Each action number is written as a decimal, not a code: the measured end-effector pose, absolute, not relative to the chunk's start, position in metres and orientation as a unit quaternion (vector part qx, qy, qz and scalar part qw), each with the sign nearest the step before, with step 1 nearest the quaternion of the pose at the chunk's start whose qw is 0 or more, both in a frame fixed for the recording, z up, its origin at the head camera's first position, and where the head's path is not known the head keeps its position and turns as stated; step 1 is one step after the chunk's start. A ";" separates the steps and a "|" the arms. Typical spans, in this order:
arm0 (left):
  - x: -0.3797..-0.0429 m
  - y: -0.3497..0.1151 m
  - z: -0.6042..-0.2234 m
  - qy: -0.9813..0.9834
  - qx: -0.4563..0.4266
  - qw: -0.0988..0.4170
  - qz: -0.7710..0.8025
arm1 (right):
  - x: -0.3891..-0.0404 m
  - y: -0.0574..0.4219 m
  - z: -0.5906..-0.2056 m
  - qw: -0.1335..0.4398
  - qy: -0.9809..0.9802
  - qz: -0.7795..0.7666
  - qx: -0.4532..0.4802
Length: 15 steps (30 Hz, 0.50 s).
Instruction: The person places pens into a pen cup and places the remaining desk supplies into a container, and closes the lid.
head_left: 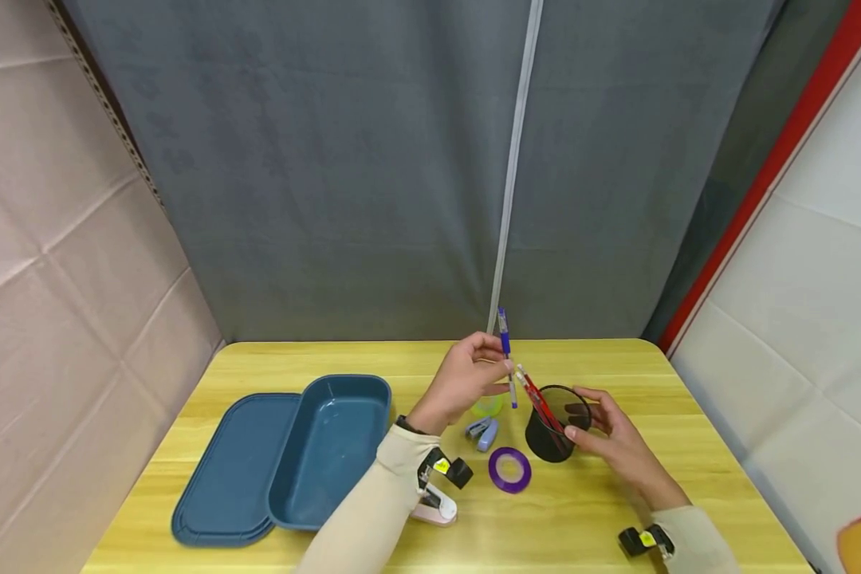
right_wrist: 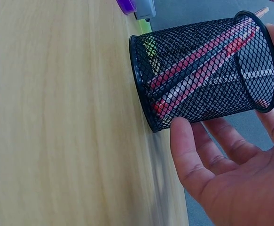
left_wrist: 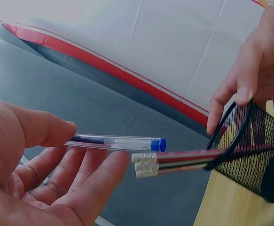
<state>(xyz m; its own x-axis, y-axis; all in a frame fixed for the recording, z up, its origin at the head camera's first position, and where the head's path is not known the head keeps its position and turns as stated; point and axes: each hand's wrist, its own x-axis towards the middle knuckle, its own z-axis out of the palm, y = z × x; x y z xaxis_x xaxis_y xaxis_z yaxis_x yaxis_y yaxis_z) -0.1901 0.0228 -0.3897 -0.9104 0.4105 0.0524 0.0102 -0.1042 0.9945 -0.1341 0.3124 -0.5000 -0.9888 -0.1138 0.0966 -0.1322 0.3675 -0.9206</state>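
In the head view my left hand [head_left: 461,381] pinches a blue-capped ballpoint pen [head_left: 505,343], held upright just left of a black mesh pen cup [head_left: 543,443]. Thumb and fingertips grip the clear barrel of the pen [left_wrist: 113,142] in the left wrist view, its blue end pointing toward the cup. My right hand [head_left: 615,448] holds the cup near its rim, thumb on one side and fingers on the other. Red-striped pencils [left_wrist: 179,160] with white ends lean out of the cup toward the left hand. Through the mesh of the cup [right_wrist: 193,75], red and dark sticks show inside.
A blue tub [head_left: 330,462] overlaps a blue lid [head_left: 233,470] at the left. Between tub and cup lie a purple tape roll [head_left: 495,472], a small blue stapler [head_left: 485,437], a yellow-green ring [head_left: 489,406] and a pale stapler [head_left: 438,510], partly hidden by the left sleeve.
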 end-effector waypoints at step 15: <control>-0.171 0.052 -0.396 0.672 0.192 0.090 0.709 | -0.133 0.311 -0.498 0.001 -0.827 0.558 0.066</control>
